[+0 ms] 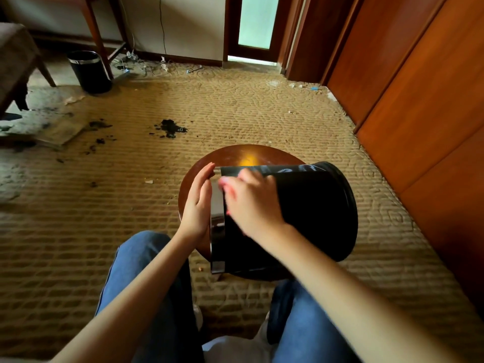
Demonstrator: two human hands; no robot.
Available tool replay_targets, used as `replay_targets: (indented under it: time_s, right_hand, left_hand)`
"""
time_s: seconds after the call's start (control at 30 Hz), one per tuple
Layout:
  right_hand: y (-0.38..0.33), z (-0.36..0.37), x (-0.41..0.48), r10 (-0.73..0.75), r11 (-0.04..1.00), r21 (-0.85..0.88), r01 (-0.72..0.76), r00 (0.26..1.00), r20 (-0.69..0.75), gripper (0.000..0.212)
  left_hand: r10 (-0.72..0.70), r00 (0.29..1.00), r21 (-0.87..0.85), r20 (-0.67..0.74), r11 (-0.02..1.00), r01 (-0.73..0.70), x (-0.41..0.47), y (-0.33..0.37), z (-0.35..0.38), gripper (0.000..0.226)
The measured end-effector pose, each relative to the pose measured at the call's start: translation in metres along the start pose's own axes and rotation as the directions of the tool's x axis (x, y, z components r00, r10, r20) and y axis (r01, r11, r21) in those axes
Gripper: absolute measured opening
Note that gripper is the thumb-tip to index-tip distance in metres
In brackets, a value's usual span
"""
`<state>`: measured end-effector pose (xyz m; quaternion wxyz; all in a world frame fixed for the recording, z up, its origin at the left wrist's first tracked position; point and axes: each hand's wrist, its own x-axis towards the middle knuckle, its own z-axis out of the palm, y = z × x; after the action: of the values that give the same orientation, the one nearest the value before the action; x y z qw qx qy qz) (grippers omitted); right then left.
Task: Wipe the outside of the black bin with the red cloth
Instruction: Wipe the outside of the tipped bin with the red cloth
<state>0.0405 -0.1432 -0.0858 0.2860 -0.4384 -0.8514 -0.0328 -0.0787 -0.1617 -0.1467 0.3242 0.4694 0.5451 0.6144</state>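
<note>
The black bin [314, 210] lies on its side on the round desk [243, 155], its mouth toward the desk's left edge. We judge it light, stiff and glossy, so it may roll or slip. Our left hand [197, 203], fingers straight, braces the metal rim [217, 203], a good place to steady it. Our right hand [254, 203] is blurred over the red cloth [225, 188] on the wall, and we cannot tell its grip.

The left hand [197, 203] stands on edge at 9 o'clock of the right hand [252, 203], its fingers [207, 174] straight, together, pointing to 12 o'clock. The right hand lies palm down, blurred, reaching toward 10 o'clock, its grip unclear. Both forearms [146, 284] are bare.
</note>
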Motion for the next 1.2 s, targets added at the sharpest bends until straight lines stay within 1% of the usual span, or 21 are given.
replay_targets:
  time_s: [0.07,0.13,0.2,0.23,0.3,0.33,0.37,0.47,0.53,0.57,0.63,0.67,0.73,0.8,0.87,0.9,0.97,1.0,1.07,1.13,1.2]
  right_hand:
    - [0.047,-0.017,0.0,0.078,0.997,-0.03,-0.076,0.996,0.048,0.026]
    - [0.099,-0.038,0.001,0.225,0.965,-0.163,-0.206,0.968,0.108,0.027]
    - [0.139,-0.058,0.002,0.357,0.908,-0.275,-0.315,0.927,0.114,0.026]
    - [0.149,-0.064,0.003,0.417,0.881,-0.289,-0.375,0.903,0.102,0.026]
    - [0.14,-0.064,0.005,0.506,0.842,-0.272,-0.466,0.856,0.101,0.027]
    - [0.124,-0.059,0.006,0.507,0.844,-0.263,-0.467,0.855,0.11,0.027]
    - [0.103,-0.051,0.008,0.479,0.863,-0.245,-0.441,0.869,0.125,0.027]
    - [0.022,-0.023,0.015,0.315,0.947,-0.133,-0.292,0.924,0.215,0.025]
    - [-0.019,-0.012,0.016,0.196,0.981,-0.069,-0.184,0.943,0.269,0.028]
    - [-0.025,-0.01,0.016,0.153,0.988,-0.056,-0.143,0.95,0.272,0.03]
    - [-0.007,-0.016,0.011,0.123,0.992,-0.043,-0.115,0.961,0.248,0.031]
    - [0.014,-0.023,0.007,0.138,0.99,-0.049,-0.13,0.962,0.237,0.031]
    - [0.069,-0.043,0.001,0.241,0.966,-0.138,-0.216,0.95,0.2,0.03]
    - [0.122,-0.068,-0.003,0.405,0.9,-0.243,-0.361,0.9,0.164,0.028]
    - [0.149,-0.081,-0.001,0.542,0.833,-0.232,-0.501,0.825,0.163,0.026]
    - [0.148,-0.078,0.002,0.565,0.82,-0.223,-0.528,0.808,0.164,0.025]
    - [0.119,-0.062,0.008,0.525,0.843,-0.228,-0.487,0.836,0.156,0.027]
    - [0.096,-0.05,0.011,0.474,0.874,-0.208,-0.44,0.865,0.164,0.027]
    - [0.037,-0.029,0.015,0.35,0.936,-0.124,-0.329,0.907,0.234,0.026]
    - [-0.014,-0.015,0.015,0.213,0.977,-0.041,-0.21,0.931,0.298,0.027]
    - [-0.029,-0.015,0.014,0.107,0.993,0.003,-0.114,0.941,0.321,0.029]
  left_hand:
    - [-0.011,1.0,0.031,0.004,0.999,0.011,-0.001,0.0,0.0,0.044]
    - [-0.022,1.0,0.039,0.015,0.999,0.021,-0.002,-0.001,0.0,0.045]
    - [-0.024,1.0,0.039,0.018,0.999,0.024,-0.003,0.0,0.0,0.048]
    - [-0.024,1.0,0.039,0.015,0.999,0.023,-0.004,0.0,0.0,0.05]
    - [-0.027,1.0,0.027,0.014,0.999,0.027,-0.008,0.0,0.001,0.05]
    - [-0.029,0.999,0.017,0.013,0.999,0.029,-0.01,0.0,0.002,0.049]
    - [-0.028,1.0,0.013,0.013,1.0,0.028,-0.011,0.0,0.002,0.047]
    - [-0.017,1.0,0.004,0.009,1.0,0.017,-0.012,-0.001,0.003,0.046]
    - [-0.008,1.0,-0.007,0.013,1.0,0.008,-0.012,-0.002,0.001,0.048]
    - [-0.008,1.0,-0.006,0.018,1.0,0.008,-0.012,-0.002,0.001,0.049]
    - [0.001,1.0,0.014,0.021,1.0,-0.001,-0.013,-0.002,0.0,0.048]
    - [0.006,1.0,0.028,0.02,1.0,-0.007,-0.014,-0.002,0.0,0.047]
    - [0.004,1.0,0.051,0.027,0.999,-0.006,-0.017,-0.001,0.0,0.047]
    - [0.0,1.0,0.046,0.031,0.999,-0.002,-0.019,0.0,0.0,0.048]
    - [0.003,1.0,0.041,0.026,0.999,-0.004,-0.02,0.0,0.001,0.048]
    - [0.004,1.0,0.041,0.023,0.999,-0.005,-0.02,0.0,0.002,0.047]
    - [0.0,1.0,0.036,0.014,0.999,0.0,-0.019,0.0,0.003,0.045]
    - [0.0,1.0,0.033,0.01,0.999,-0.001,-0.019,0.0,0.003,0.045]
    - [0.013,1.0,0.026,0.006,1.0,-0.013,-0.019,-0.001,0.002,0.045]
    - [0.017,1.0,-0.003,0.013,1.0,-0.017,-0.019,-0.002,0.0,0.046]
    - [0.012,1.0,-0.016,0.027,1.0,-0.012,-0.019,-0.002,-0.001,0.046]
